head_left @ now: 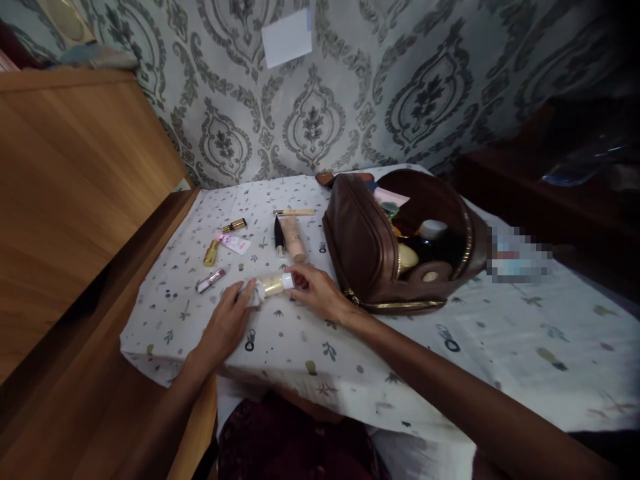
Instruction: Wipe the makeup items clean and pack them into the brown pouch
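Note:
My left hand (227, 321) and my right hand (315, 290) both hold a small gold tube with a white cap (274, 285) lying on the patterned cloth (280, 347). The left fingers pinch its white crumpled end. The right fingers grip the capped end. An open brown leather cosmetic bag (365, 247) stands just right of my right hand, with bottles and jars inside.
Loose cosmetics lie beyond my hands: a beige tube (293, 238), a black tube (279, 237), a pencil (294, 212), a gold lipstick (211, 253), a pink tube (233, 242), a small gold bottle (234, 225), a silver-pink stick (211, 281). A wooden cabinet (75, 187) stands left, patterned wall behind.

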The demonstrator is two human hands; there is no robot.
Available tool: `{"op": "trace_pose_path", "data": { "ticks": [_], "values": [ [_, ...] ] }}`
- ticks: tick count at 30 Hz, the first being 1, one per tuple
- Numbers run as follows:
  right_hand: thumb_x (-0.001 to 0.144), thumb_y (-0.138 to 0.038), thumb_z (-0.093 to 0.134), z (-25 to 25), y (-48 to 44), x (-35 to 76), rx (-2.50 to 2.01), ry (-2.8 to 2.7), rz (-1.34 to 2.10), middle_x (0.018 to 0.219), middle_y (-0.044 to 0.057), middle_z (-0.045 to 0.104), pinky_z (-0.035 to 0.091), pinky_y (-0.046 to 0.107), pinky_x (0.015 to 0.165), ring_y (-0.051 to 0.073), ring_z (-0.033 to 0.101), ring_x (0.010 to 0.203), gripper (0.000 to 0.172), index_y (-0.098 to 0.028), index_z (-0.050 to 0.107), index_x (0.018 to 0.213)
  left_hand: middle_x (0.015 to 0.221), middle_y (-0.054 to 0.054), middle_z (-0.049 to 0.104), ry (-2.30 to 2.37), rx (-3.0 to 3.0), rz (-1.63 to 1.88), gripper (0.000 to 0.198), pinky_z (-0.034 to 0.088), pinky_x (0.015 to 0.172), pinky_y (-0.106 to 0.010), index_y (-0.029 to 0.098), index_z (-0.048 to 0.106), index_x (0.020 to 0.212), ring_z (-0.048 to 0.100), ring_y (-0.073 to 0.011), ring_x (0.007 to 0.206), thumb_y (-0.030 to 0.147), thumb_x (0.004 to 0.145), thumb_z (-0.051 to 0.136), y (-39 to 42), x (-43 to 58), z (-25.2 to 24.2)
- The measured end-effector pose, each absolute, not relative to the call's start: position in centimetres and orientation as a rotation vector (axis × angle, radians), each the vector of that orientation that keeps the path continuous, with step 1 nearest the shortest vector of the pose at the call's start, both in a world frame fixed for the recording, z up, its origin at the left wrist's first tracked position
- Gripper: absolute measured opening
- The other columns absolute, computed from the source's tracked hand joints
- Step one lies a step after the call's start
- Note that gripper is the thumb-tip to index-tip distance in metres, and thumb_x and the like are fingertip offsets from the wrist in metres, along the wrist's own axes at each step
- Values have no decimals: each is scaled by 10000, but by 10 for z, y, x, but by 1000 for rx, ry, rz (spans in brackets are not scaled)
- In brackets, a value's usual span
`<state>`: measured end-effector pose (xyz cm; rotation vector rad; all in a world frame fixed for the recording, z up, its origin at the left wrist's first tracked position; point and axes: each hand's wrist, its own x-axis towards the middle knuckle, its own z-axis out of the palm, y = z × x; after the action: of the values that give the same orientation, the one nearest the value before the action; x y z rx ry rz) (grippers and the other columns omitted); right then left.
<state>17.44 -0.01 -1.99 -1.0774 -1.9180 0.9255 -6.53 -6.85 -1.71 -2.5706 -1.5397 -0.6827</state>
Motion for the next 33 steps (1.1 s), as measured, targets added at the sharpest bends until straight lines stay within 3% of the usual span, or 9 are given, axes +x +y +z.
{"op": "trace_pose_path", "data": {
  "ticks": [4, 9, 16, 24, 33],
  "values": [
    [717, -88, 716, -22, -4, 176, -1072, -1939, 891, 862, 2, 609, 442, 271, 719, 146, 553, 768, 338, -185, 638, 1031, 1172, -103, 576, -1470, -2507, -801, 551, 512, 947, -357, 229, 433, 1429, 564, -212, 1095, 33, 917, 370, -63, -67, -20],
    [736, -126, 722, -19, -7, 174, -1073, -2012, 808, 804, -13, 576, 401, 249, 675, 138, 523, 729, 221, -189, 619, 921, 1149, -103, 595, -1400, -2457, -934, 475, 513, 942, -347, 194, 484, 1362, 576, -202, 1089, 49, 920, 388, -60, -40, -8],
    [738, -110, 681, -21, -7, 173, -1079, -2065, 735, 794, -2, 576, 367, 248, 671, 148, 504, 727, 162, -180, 560, 820, 1102, -127, 632, -1179, -2447, -721, 307, 531, 859, -378, 159, 611, 1182, 567, -237, 999, 96, 943, 429, -55, 4, 0],
    [715, -160, 760, -18, -8, 173, -1114, -2080, 766, 779, -17, 563, 362, 241, 647, 137, 505, 696, 246, -184, 576, 876, 1101, -115, 631, -1336, -2363, -658, 315, 537, 841, -372, 156, 615, 1146, 559, -243, 996, 43, 919, 428, -52, -19, -3],
    [754, -164, 715, -15, -11, 174, -1100, -2081, 814, 795, -6, 595, 395, 251, 642, 141, 540, 689, 197, -196, 586, 900, 1025, -100, 630, -1589, -2314, -709, 363, 512, 924, -411, 172, 623, 1127, 583, -229, 1026, 15, 895, 393, -50, -55, -14]
  ]
}}
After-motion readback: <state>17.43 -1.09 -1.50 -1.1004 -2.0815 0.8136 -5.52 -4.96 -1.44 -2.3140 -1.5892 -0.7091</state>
